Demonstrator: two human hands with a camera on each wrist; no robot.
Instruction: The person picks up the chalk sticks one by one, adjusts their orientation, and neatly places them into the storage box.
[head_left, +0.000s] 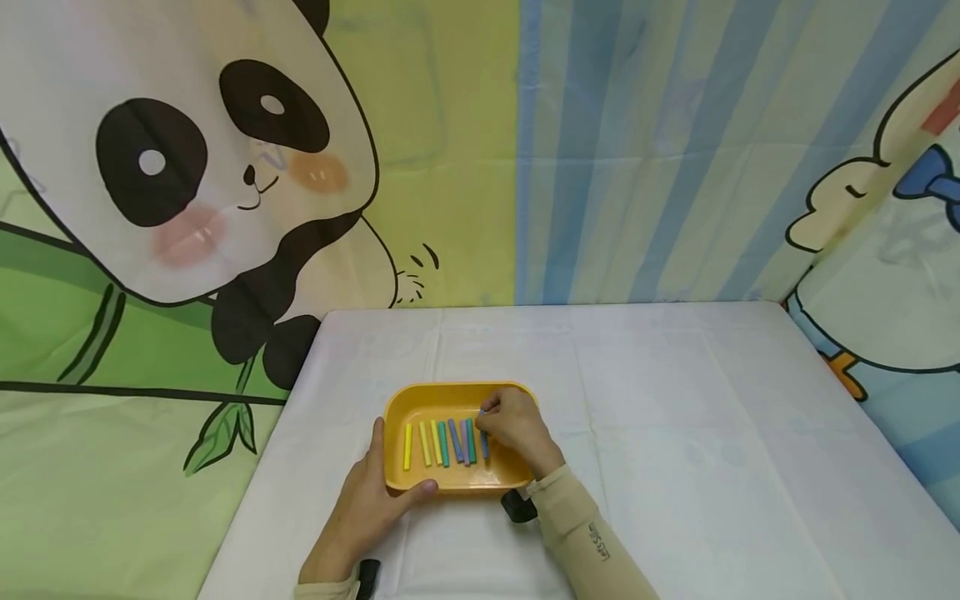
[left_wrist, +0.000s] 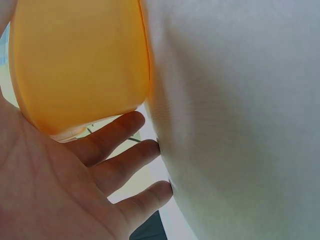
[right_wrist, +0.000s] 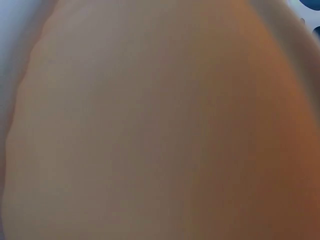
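A yellow-orange tray (head_left: 459,482) lies on the white-covered table with a row of short coloured sticks in it. From left to right these are yellow sticks (head_left: 425,443), then green, blue and purple ones (head_left: 463,442). My left hand (head_left: 367,492) holds the tray's near left corner, thumb along the front rim and fingers at the left side. In the left wrist view, several fingertips (left_wrist: 150,150) touch the tablecloth beside the tray. Over the tray's right part, my right hand (head_left: 517,423) pinches a blue stick (head_left: 485,447). The right wrist view is mostly blurred skin.
The white tablecloth (head_left: 697,450) spreads to the right of and behind the tray. A printed cloth with a panda (head_left: 247,167) hangs at the back left, and a striped cloth (head_left: 637,150) at the back right. Dark straps (head_left: 519,505) sit at both wrists.
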